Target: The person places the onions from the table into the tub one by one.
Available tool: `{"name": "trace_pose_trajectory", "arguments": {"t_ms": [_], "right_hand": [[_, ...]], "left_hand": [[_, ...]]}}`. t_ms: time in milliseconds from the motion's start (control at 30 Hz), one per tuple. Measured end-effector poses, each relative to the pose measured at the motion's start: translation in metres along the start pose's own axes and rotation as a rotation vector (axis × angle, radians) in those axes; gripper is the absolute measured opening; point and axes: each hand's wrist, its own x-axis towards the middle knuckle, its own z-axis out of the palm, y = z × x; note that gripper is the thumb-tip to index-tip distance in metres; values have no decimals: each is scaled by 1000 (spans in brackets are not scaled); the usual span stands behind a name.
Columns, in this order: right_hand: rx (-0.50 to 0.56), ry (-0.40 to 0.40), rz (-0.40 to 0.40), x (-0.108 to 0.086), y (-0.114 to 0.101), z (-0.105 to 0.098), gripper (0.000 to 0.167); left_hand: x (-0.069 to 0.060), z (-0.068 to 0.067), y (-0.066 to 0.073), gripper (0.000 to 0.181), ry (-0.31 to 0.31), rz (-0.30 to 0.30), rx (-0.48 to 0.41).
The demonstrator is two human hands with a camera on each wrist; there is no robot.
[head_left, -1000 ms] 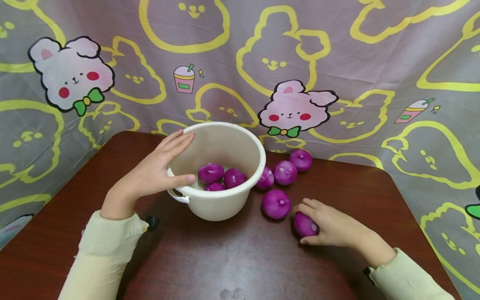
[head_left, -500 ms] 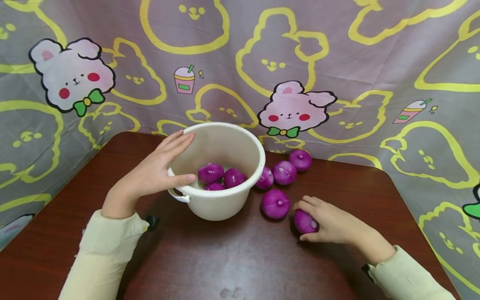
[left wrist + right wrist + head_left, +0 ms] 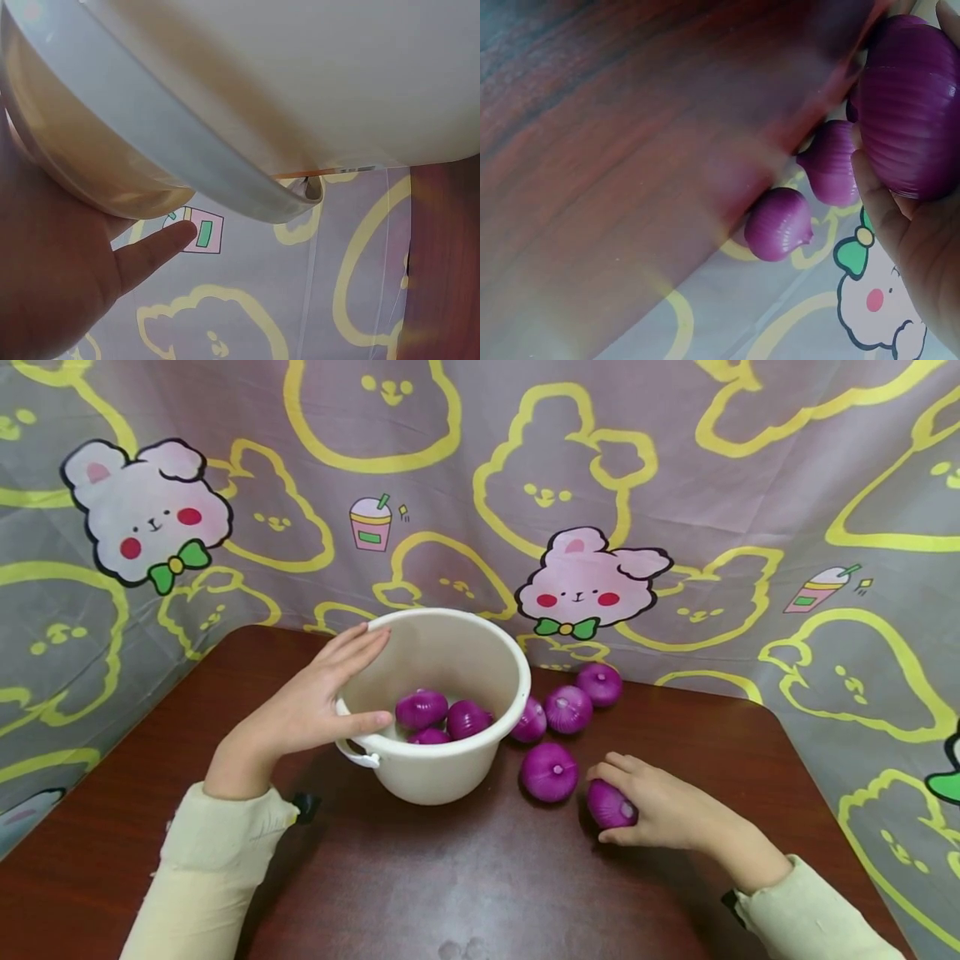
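In the head view, my left hand (image 3: 303,706) rests on the left rim of a cream bucket (image 3: 442,772), fingers fairly straight and thumb reaching over the edge. The left wrist view shows one finger (image 3: 157,255) extended beside the rim. Purple onions, such as this onion (image 3: 468,718), lie inside the bucket. Farther right, my right hand (image 3: 667,806) grips a purple onion (image 3: 611,806) low over the table, thumb on the near side and fingers on the far side. The right wrist view has this onion (image 3: 911,112) against the palm.
Between the bucket and my right hand sits a loose onion (image 3: 550,772). More onions, including a middle onion (image 3: 568,708) and a far onion (image 3: 600,684), line up behind it on the brown table (image 3: 465,877). A patterned curtain (image 3: 435,485) hangs behind the table.
Both hands and the onions keep nearly the same places. The head view has shifted very slightly.
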Motion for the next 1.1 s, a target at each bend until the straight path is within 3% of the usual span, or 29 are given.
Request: {"name": "trace_pose_trajectory", "arguments": {"t_ms": [900,1100], "right_hand": [[9,96,-21,6,-7,-19,62],[31,66,-9,8,-8,-21,60]], "left_hand": [[0,-1,1,94,6,4,2],[0,-1,3,94,-1,-16,0]]}}
